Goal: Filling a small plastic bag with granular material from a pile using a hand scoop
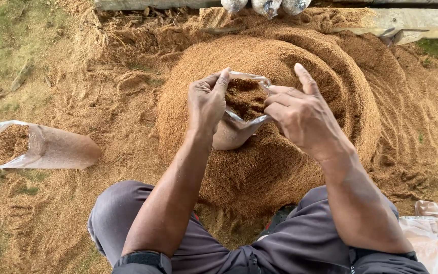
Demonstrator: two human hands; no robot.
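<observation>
1. Head view: we saw the left hand (206,104) and right hand (300,114) pinching the rim of a clear plastic bag (239,122) partly filled with sawdust, held over the sawdust mound (280,167).
2. Both grips were closed on the rim; we judged this the filling step.
3. Next seemed to call for packing it down.
4. Another filled bag (36,147) lay well apart, left.

Both hands (206,101) (300,114) on sawdust-filled bag (244,109)
</observation>
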